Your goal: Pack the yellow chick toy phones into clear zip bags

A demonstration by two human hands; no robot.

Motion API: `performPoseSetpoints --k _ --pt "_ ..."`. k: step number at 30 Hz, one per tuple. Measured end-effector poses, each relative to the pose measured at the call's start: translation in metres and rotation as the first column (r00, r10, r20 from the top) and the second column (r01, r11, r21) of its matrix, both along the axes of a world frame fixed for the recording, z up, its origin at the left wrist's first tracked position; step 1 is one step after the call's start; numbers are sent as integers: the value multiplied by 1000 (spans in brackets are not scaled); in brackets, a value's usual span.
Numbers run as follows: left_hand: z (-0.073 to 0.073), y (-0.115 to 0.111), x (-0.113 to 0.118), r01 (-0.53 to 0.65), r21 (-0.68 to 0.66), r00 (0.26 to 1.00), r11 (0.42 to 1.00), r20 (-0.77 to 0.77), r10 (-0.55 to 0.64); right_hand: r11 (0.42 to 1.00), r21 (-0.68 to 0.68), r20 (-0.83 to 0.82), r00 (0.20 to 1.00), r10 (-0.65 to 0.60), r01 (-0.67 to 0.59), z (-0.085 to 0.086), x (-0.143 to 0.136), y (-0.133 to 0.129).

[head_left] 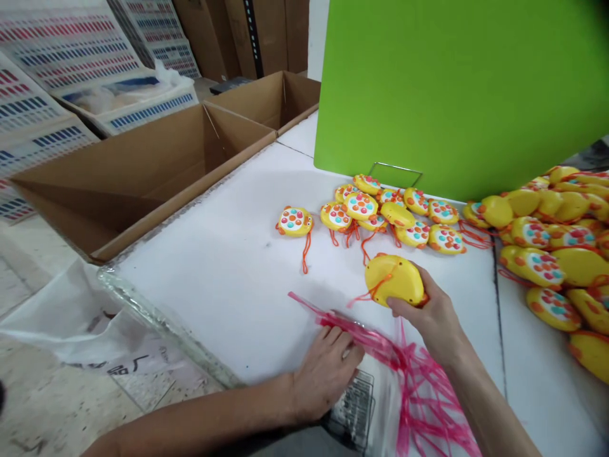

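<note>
In my right hand (431,311) is a yellow turtle-shaped toy (392,279), smooth underside up, with an orange cord hanging from it. The fingers of my left hand (326,371) curl over the pink top edge of a clear plastic bag (385,387) with black print. Pink plastic ribbons (428,406) spread from the bag's top, to the right of that hand. Beyond my hands lies a group of the same toys (361,206), most with white backs and coloured dots up. One toy (294,221) lies apart, left of the group.
A big heap of these toys (566,247) covers the right side of the white table (214,254). Behind them stands a green board (451,89) on a wire support. Open cardboard boxes (157,171) line the left edge, with plastic baskets (71,51) beyond and a white bag (85,324) below.
</note>
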State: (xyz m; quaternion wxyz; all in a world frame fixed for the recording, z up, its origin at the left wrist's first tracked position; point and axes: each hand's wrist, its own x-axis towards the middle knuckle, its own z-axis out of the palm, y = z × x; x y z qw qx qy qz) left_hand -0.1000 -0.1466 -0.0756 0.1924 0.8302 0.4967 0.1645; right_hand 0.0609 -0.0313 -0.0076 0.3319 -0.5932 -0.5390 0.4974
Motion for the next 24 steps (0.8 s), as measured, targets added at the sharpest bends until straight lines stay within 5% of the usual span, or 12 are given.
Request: performPoseSetpoints --k 5,10,13,16,20,24 --pt "10 1 -4 -7 -179 995 984 100 25 996 81 195 980 -41 26 3 14 -17" --pt "2 -6 -8 -70 -290 953 955 262 150 971 147 509 856 91 -190 4 23 -59" --pt "-4 -10 -12 -132 -346 897 929 358 261 947 111 558 807 191 -301 -3 30 -89" --pt "-5 -9 -15 -136 -297 890 945 383 249 921 30 496 806 324 -389 -6 39 -108" --pt "-1 -2 -16 -22 -159 934 987 350 78 885 -142 252 848 466 -444 -1 46 -119" --pt "-3 0 -12 12 -82 953 997 302 14 893 -356 -41 959 279 -275 2 42 -124"
